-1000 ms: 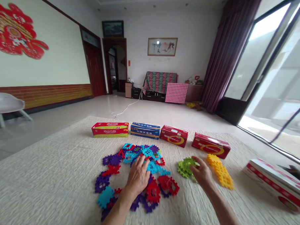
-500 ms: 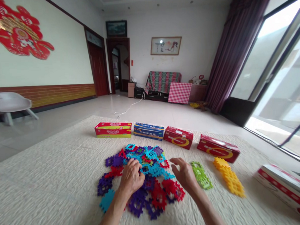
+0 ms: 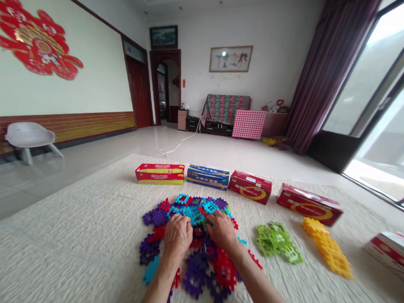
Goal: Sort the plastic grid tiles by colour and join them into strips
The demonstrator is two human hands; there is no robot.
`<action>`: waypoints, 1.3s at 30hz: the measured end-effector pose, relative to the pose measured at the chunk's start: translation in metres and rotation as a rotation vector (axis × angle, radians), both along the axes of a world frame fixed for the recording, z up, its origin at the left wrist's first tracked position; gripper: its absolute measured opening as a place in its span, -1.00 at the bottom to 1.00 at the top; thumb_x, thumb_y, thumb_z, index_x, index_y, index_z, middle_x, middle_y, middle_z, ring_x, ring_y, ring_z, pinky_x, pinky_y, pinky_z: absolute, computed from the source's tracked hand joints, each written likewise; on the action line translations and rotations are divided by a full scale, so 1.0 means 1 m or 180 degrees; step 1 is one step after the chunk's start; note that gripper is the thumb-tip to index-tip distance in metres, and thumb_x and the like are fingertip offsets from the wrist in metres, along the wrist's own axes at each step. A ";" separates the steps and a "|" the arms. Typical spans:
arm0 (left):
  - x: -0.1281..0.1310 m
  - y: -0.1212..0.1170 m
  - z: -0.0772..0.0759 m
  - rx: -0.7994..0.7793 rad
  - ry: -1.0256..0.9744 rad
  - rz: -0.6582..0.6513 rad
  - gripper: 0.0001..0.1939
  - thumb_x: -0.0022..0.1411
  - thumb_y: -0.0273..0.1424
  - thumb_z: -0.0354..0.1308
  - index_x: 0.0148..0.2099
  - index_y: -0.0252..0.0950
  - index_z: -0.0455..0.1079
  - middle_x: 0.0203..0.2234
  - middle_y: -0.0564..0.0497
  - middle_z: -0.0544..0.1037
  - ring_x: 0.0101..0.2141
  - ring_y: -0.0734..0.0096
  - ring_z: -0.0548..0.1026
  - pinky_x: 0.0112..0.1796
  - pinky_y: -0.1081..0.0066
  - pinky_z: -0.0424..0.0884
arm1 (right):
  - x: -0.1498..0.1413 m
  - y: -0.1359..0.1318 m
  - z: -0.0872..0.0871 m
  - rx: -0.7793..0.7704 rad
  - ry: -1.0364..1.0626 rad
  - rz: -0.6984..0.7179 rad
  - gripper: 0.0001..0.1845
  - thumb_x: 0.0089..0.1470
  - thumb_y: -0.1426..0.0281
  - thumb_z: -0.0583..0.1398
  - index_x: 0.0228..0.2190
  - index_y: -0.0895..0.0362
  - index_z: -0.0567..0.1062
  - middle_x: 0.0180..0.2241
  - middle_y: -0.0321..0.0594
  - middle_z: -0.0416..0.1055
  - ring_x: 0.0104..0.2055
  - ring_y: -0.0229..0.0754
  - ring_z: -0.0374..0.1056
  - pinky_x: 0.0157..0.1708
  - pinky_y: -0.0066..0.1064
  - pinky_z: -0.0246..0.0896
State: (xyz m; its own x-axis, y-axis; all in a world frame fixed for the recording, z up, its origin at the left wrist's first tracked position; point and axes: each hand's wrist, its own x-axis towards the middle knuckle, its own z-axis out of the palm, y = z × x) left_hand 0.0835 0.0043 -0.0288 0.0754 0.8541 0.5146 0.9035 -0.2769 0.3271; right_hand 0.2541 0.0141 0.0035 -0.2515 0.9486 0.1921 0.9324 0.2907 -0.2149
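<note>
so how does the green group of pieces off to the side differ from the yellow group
The green group lies nearer the right hand; the yellow group is farther right. The green group spreads out wider and more unevenly, while the yellow group forms a narrow slanting line. The green group is light green, the yellow group a deep, warm yellow. Both lie on the pale mat and have toothed edges.
</note>
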 end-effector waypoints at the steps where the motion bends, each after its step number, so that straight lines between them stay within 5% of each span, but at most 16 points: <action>1: -0.001 0.001 -0.001 0.0001 0.0012 0.0041 -0.76 0.22 -0.55 -0.04 -0.34 -0.28 0.45 -0.44 -0.07 0.49 -0.24 0.21 0.44 -0.12 0.21 0.40 | -0.002 0.001 0.001 -0.0024 -0.0062 -0.0034 -0.75 0.08 0.38 0.12 -0.21 0.04 0.54 -0.19 -0.12 0.43 -0.13 -0.07 0.33 -0.11 -0.30 0.13; 7: 0.003 0.001 -0.003 -0.0004 -0.0169 -0.0042 -0.76 0.16 -0.57 0.01 -0.22 -0.26 0.47 -0.34 -0.07 0.51 -0.17 0.20 0.43 -0.06 0.20 0.38 | -0.010 0.011 0.006 -0.0157 -0.0345 -0.0078 -0.52 -0.06 0.46 0.16 -0.04 0.08 0.47 -0.13 -0.04 0.40 -0.12 0.00 0.34 -0.17 -0.26 0.18; 13: 0.006 0.000 -0.002 -0.0116 -0.0212 -0.0553 -0.88 0.11 -0.45 0.16 -0.27 -0.24 0.48 -0.18 -0.08 0.50 -0.01 0.11 0.37 0.10 0.10 0.28 | -0.010 0.021 0.015 -0.0231 -0.0469 0.0071 -0.72 -0.06 0.45 0.17 -0.26 0.09 0.58 -0.22 -0.09 0.44 -0.19 -0.07 0.37 -0.21 -0.35 0.20; 20: 0.000 0.002 -0.004 -0.0203 -0.0213 -0.0159 -0.83 0.15 -0.55 0.04 -0.38 -0.26 0.43 -0.30 -0.09 0.48 -0.09 0.19 0.42 -0.01 0.16 0.37 | -0.006 0.014 0.015 -0.0105 -0.0499 0.0392 -0.75 -0.04 0.52 0.14 -0.32 0.09 0.57 -0.18 -0.13 0.43 -0.14 -0.09 0.36 -0.17 -0.36 0.18; 27: 0.004 -0.002 -0.004 -0.0260 0.0059 -0.0077 -0.77 0.13 -0.46 0.12 -0.14 -0.23 0.50 -0.09 -0.14 0.44 0.03 0.08 0.35 0.00 0.13 0.36 | -0.004 0.014 0.008 -0.0044 -0.0517 0.0429 -0.76 0.01 0.51 0.11 -0.31 0.09 0.55 -0.16 -0.12 0.41 -0.18 -0.11 0.36 -0.19 -0.33 0.16; 39: 0.001 0.004 -0.016 0.0004 -0.0143 -0.0048 -0.76 0.21 -0.57 -0.04 -0.28 -0.26 0.45 -0.11 -0.12 0.48 -0.03 0.21 0.42 0.00 0.19 0.38 | 0.000 0.011 -0.007 0.0427 -0.0113 0.0375 -0.79 0.12 0.53 0.02 -0.29 0.14 0.43 -0.20 -0.10 0.36 -0.15 -0.09 0.26 -0.10 -0.28 0.07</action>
